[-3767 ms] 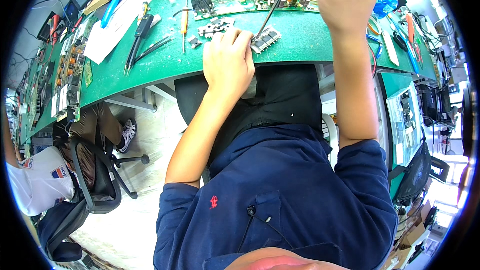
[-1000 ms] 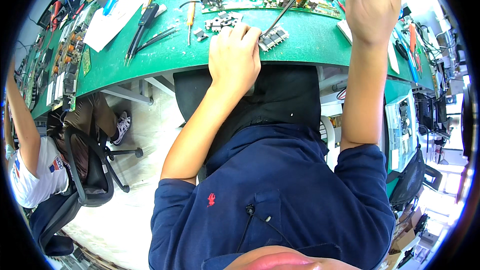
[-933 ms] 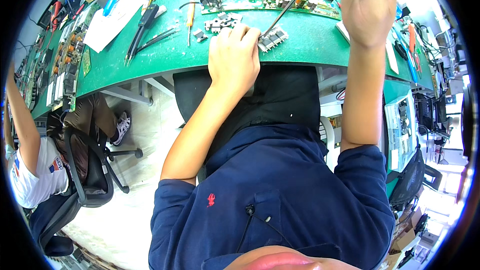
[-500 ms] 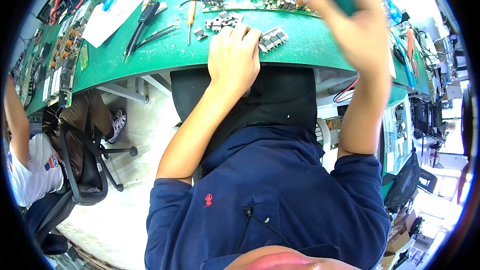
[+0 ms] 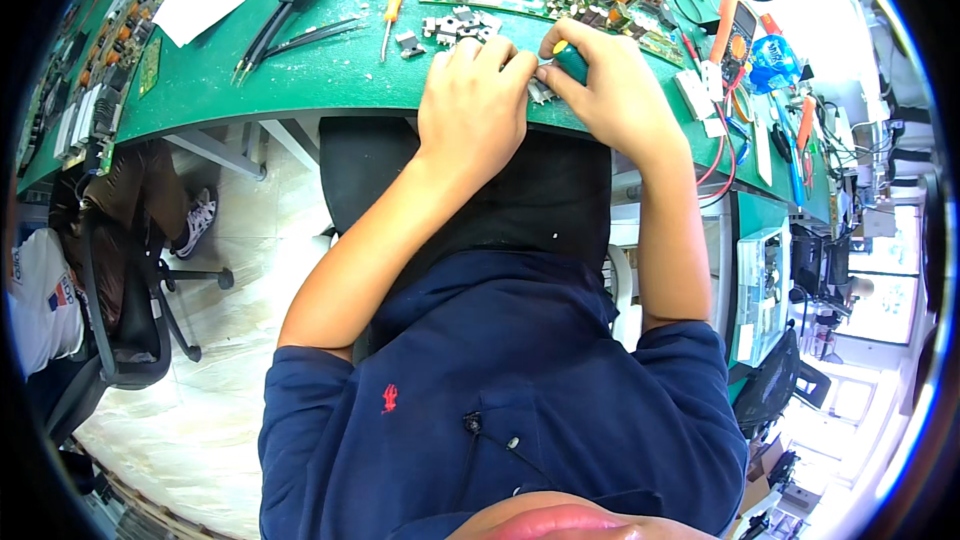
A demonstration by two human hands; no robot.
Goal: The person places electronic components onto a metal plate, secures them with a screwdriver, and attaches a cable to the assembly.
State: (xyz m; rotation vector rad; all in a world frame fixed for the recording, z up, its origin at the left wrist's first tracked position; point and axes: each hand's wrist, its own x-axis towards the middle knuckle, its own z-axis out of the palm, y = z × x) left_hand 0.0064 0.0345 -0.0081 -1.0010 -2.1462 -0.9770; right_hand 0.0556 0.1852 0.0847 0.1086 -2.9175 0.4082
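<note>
From my remote seat, the relation I mind most is the narrow gap between the two hands: the grey component block (image 5: 541, 92) lies in it, near the front edge of the green worktop (image 5: 320, 80). Only a sliver of the block shows, under the right fingertips and just right of the left hand (image 5: 472, 100), so I cannot tell which way its long axis runs. I judge both hands about equally close to it.

The right hand (image 5: 625, 95) is closed around a green-handled tool (image 5: 572, 63), its yellow end pointing up and to the left; I see no shaft. Its thumb and forefinger reach leftward, almost meeting the left fingertips. The left hand lies palm down with fingers bent; whether it grips the block or only rests against it I cannot tell.

Just beyond the left hand I see a cluster of loose components (image 5: 462, 27), with a single small part (image 5: 409, 44) to its left and an orange-handled screwdriver (image 5: 396, 0) pointing toward me. A long circuit board (image 5: 500, 2) lies farther back.
</note>
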